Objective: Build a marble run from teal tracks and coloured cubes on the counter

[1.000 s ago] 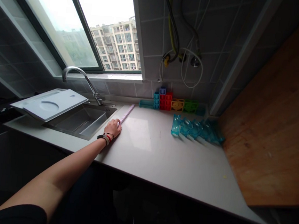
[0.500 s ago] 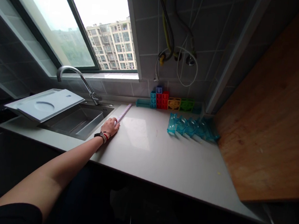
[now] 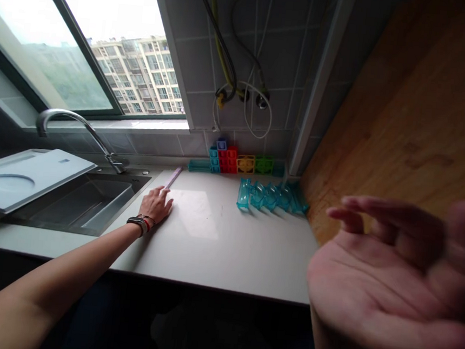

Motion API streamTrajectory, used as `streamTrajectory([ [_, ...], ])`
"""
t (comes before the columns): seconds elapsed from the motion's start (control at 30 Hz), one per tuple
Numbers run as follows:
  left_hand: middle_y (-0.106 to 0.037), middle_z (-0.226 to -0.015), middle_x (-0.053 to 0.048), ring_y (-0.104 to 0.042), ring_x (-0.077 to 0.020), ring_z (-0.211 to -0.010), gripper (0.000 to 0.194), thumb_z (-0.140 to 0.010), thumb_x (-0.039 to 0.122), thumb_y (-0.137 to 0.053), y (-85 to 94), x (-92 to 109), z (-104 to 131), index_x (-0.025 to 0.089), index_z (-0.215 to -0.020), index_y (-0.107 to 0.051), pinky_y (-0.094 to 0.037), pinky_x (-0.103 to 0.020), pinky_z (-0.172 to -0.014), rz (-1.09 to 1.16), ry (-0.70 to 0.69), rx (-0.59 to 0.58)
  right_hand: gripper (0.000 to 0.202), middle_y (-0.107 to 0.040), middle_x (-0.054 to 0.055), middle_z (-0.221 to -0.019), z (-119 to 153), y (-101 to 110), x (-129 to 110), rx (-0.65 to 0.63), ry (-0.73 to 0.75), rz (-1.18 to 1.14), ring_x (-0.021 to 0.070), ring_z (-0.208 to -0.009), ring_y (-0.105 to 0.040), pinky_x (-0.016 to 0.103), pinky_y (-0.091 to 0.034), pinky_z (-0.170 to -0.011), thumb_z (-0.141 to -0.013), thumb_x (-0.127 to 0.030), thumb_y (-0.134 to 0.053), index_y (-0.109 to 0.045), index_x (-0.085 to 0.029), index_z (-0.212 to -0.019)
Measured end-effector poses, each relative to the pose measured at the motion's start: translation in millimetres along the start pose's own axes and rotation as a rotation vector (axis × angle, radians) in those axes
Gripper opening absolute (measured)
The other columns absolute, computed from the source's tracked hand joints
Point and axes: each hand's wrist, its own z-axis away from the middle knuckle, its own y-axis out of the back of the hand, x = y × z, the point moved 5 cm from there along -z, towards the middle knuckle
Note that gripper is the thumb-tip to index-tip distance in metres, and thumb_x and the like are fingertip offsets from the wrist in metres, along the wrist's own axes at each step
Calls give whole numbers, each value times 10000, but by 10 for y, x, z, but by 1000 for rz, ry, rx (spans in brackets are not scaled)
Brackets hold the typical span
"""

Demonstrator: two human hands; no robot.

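Note:
On the counter, my left hand (image 3: 155, 204) lies palm down over the near end of a thin pale purple strip (image 3: 173, 177). Its thumb is apart from the fingers, which rest flat on the surface. Large and close at the right, my right hand (image 3: 385, 285) is raised with the palm up and the fingers loosely bent; it holds nothing and is somewhat blurred. Transparent teal plastic pieces (image 3: 270, 197) stand on the counter between the hands. Behind them, a row of coloured blocks (image 3: 229, 159) in blue, red, orange and green stands against the wall.
At the left is a steel sink (image 3: 103, 212) with a curved faucet (image 3: 96, 146); a white board (image 3: 32, 178) lies across it. A large wooden panel (image 3: 408, 124) rises at the right. Hoses and a white cable (image 3: 270, 121) hang on the tiled wall beside the window.
My right hand has come into view at the right. The view has swung to the right, so the sink and blocks sit further left. My left hand stays at the strip, its fingers flatter.

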Motion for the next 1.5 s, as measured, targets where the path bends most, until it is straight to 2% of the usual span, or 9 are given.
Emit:
streamTrajectory([
  [0.1, -476, -1537, -198, -461, -400, -1361, 461, -991, 404, -500, 6, 384, -30, 162, -1380, -553, -380, -544, -1105, 78, -113, -5, 617, -657, 81, -832, 43, -117, 280, 214, 32, -94, 258, -746, -683, 408, -567, -624, -1048, -642, -240, -707, -239, -1027],
  [0.37, -680, -1275, -154, -622, -307, -1192, 480, -1050, 527, -409, 60, 1630, -347, 178, -1308, -612, -478, -413, -1016, 361, -238, -82, 572, -682, 38, -679, 259, -331, 1626, 51, -456, -164, 157, -589, -632, 276, -509, -583, -1047, -616, -407, -715, -168, -868],
  [0.5, -762, -1047, -119, -720, -264, -946, 601, -1016, 643, -432, -34, 2182, -563, 164, -1347, -580, -539, -345, -809, 478, -171, -186, 615, -674, 30, -673, 419, -391, 1987, -70, -524, -47, 153, -576, -621, 262, -504, -563, -1006, -697, -421, -696, -168, -861],
  [0.7, -652, -1330, -210, -681, -300, -1148, 773, -932, 618, -643, -192, 2605, -559, 130, -1496, -441, -545, -409, -936, 539, -64, -182, 604, -672, 31, -660, 620, -443, 2295, -215, -532, 68, 158, -571, -603, 266, -491, -566, -957, -723, -514, -718, -170, -827],
  [0.87, -666, -1273, -108, -682, -239, -1065, 402, -1008, 426, -628, -190, 2562, -444, 181, -1326, -617, -586, -464, -927, 539, -95, -181, 570, -691, 37, -675, 706, -481, 2397, -331, -530, 139, 170, -581, -625, 275, -488, -580, -980, -682, -506, -730, -172, -862],
  [1.07, -711, -1108, -85, -704, -215, -951, 374, -1009, 417, -626, -109, 2135, -290, 161, -1282, -627, -600, -423, -862, 530, -108, -147, 500, -725, 48, -699, 822, -564, 2474, -478, -535, 214, 185, -621, -668, 279, -498, -601, -993, -608, -526, -732, -172, -863],
  [1.2, -721, -1175, -112, -732, -215, -953, 592, -1006, 488, -583, -100, 1768, 158, 186, -1494, -436, -598, -391, -875, 567, -188, -106, 432, -692, 11, -664, 949, -614, 2546, -599, -536, 263, 169, -609, -664, 281, -526, -623, -1031, -524, -532, -722, -168, -878],
  [1.3, -546, -1500, -192, -598, -288, -1328, 771, -964, 487, -632, -115, 1501, 646, 180, -1589, -299, -520, -459, -1080, 550, -234, -55, 325, -710, 10, -814, 1066, -637, 2630, -697, -538, 315, 154, -699, -686, 316, -583, -705, -1045, -444, -588, -705, -147, -987],
  [1.5, -484, -1581, -189, -384, -414, -1511, 505, -1011, 486, -534, -190, 1228, 1219, 194, -1421, -584, -361, -633, -1194, 435, -233, -33, 299, -683, 89, -1234, 1207, -655, 2704, -816, -487, 473, 222, -1014, -701, 415, -615, -869, -1025, -366, -650, -654, -172, -1252],
])
